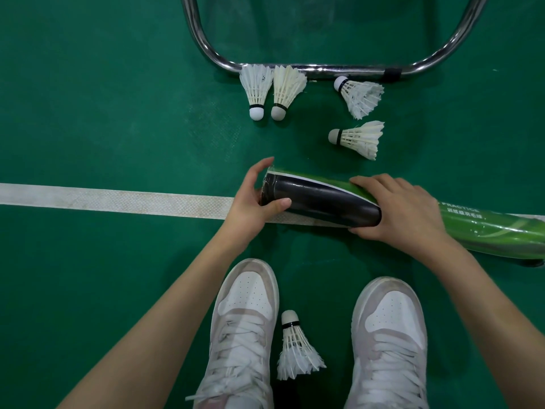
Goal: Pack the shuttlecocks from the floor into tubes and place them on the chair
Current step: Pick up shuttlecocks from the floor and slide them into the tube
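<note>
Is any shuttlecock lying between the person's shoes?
Yes, one shuttlecock lies on the green floor between the two white shoes, cork end pointing away from the person.

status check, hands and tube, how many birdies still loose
Left hand at tube end, right hand grips it. Five shuttlecocks loose. Nothing blocking.

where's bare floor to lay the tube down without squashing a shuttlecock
The green floor left of the two side-by-side white feather shuttlecocks, above the white court line, is bare. So is the floor below that line, left of the left forearm. It is crowded by the chrome chair frame and between the white sneakers, where one shuttlecock lies.
</note>
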A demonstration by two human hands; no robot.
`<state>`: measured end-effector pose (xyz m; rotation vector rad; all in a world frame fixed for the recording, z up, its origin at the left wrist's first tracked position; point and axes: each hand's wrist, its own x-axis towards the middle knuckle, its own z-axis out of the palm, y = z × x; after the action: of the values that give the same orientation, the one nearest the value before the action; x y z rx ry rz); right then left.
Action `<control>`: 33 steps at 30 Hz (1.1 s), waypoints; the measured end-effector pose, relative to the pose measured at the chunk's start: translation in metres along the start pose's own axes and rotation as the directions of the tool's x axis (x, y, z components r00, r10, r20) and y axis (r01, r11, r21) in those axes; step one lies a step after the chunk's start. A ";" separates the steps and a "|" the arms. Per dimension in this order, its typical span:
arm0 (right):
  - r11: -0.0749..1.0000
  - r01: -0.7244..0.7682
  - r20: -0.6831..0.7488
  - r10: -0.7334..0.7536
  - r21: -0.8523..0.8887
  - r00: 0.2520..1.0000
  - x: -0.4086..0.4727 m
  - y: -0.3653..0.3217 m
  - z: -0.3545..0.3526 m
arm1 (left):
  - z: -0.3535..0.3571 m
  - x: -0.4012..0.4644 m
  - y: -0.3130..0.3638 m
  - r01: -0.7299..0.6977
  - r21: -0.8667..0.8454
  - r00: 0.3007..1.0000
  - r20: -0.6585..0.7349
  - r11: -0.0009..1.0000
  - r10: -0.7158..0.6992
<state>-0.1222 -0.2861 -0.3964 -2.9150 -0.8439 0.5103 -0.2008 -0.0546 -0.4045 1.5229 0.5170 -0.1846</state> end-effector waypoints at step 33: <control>0.995 0.096 -0.098 -0.097 -0.019 0.990 -0.037 0.022 -0.020 | -0.001 -0.045 0.003 -0.081 0.158 0.996 0.034 0.984 0.077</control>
<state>-0.1335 -0.3237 -0.3695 -2.8669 -0.9723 0.3516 -0.2389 -0.0628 -0.3827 1.6912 0.4268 -0.1888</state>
